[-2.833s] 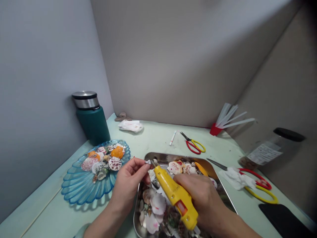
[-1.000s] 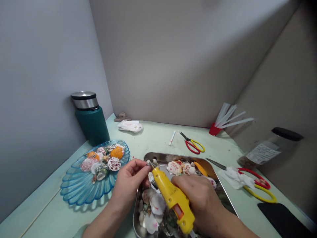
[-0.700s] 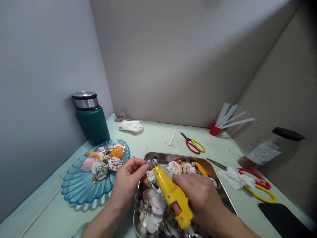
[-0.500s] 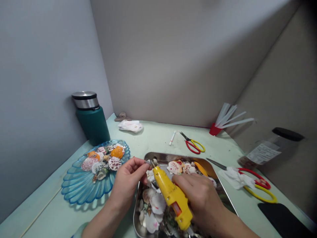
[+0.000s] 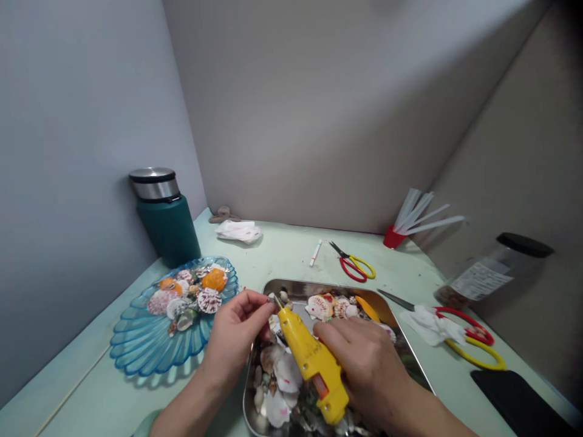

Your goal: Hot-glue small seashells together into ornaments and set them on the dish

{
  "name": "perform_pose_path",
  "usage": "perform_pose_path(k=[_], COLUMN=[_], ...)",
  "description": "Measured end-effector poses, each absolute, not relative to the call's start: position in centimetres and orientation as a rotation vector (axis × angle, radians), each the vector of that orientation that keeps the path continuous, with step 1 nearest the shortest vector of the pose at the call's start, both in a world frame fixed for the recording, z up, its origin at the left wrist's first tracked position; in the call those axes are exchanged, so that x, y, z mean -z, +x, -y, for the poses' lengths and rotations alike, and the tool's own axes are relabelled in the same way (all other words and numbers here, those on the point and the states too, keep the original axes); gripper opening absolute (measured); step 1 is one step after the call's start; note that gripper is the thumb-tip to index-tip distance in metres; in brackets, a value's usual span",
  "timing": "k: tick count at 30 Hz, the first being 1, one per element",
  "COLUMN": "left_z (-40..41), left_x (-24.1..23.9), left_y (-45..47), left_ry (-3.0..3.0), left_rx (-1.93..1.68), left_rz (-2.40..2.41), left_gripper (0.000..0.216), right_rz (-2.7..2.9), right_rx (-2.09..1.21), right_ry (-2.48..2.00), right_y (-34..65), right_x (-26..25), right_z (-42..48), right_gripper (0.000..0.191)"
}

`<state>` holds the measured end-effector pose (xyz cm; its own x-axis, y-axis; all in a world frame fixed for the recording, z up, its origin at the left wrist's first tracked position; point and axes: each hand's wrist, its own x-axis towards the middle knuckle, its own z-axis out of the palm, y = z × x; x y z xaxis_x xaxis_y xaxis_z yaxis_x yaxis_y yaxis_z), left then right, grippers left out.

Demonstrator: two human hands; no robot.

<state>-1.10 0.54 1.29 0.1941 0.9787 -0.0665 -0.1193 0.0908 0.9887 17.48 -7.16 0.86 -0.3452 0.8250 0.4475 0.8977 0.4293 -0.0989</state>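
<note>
My right hand (image 5: pixel 364 358) is wrapped round the handle of a yellow hot glue gun (image 5: pixel 303 349), its nozzle pointing up and left. My left hand (image 5: pixel 241 321) pinches a small pale piece, perhaps a shell (image 5: pixel 272 298), right at the nozzle tip; fingers partly cover it. Both hands are over a metal tray (image 5: pixel 412 349) filled with loose seashells (image 5: pixel 286 370). Left of it stands a blue scalloped glass dish (image 5: pixel 150 346) bearing a cluster of shells, with orange (image 5: pixel 214 279) and striped ones among them.
A green bottle (image 5: pixel 168 227) stands behind the dish. Small scissors (image 5: pixel 353 264) and a white stick (image 5: pixel 315 254) lie beyond the tray. To the right are large scissors (image 5: pixel 483 352) with tissue (image 5: pixel 430 325), a clear jar (image 5: pixel 483 276), a black phone-like slab (image 5: pixel 519 400) and a red cup (image 5: pixel 394 237) of glue sticks.
The view has shifted slightly. My hands keep nearly the same pose, with the glue gun's nozzle still against the small piece in my left fingers.
</note>
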Motion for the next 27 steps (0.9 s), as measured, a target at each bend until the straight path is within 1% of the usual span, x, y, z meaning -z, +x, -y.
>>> perform_pose_path(k=[3, 6, 9, 11, 14, 19, 22, 24, 27], left_z=[-0.7, -0.8, -0.8, -0.7, -0.6, -0.3, -0.2, -0.1, 0.0], left_x=[-1.4, -1.5, -1.4, -1.5, -1.6, -1.8, -1.8, -1.8, -1.8], left_y=[-1.1, -1.1, -1.1, -1.1, -1.1, -1.0, -1.0, -0.9, -0.9], left_ry=[1.131, 1.136, 1.151, 1.155, 1.144, 1.126, 1.113, 1.119, 1.140], left_rx=[-1.110, -1.126, -1.128, -1.123, -1.111, -1.095, -1.102, -1.108, -1.092], left_rz=[-1.043, -1.057, -1.051, -1.048, -1.053, -1.053, -1.056, -1.055, -1.045], left_gripper=[0.017, 0.016, 0.015, 0.014, 0.015, 0.017, 0.016, 0.014, 0.013], right_rz=[2.285, 2.350, 2.425, 2.448, 2.451, 2.476, 2.480, 2.469, 2.425], right_rx=[0.224, 0.166, 0.101, 0.064, 0.063, 0.047, -0.014, 0.019, 0.144], right_ry=[-1.537, -1.748, -2.000, -2.088, -2.116, -2.148, -2.122, -2.090, -1.976], right_y=[17.8, 18.3, 18.9, 19.1, 19.4, 20.2, 21.0, 21.3, 20.5], right_x=[-1.2, -1.8, -2.4, -2.6, -2.6, -3.0, -3.6, -3.9, -4.1], right_z=[7.0, 6.9, 6.7, 6.6, 6.6, 6.9, 7.1, 7.3, 7.6], right_gripper=[0.012, 0.007, 0.020, 0.021, 0.019, 0.022, 0.027, 0.030, 0.021])
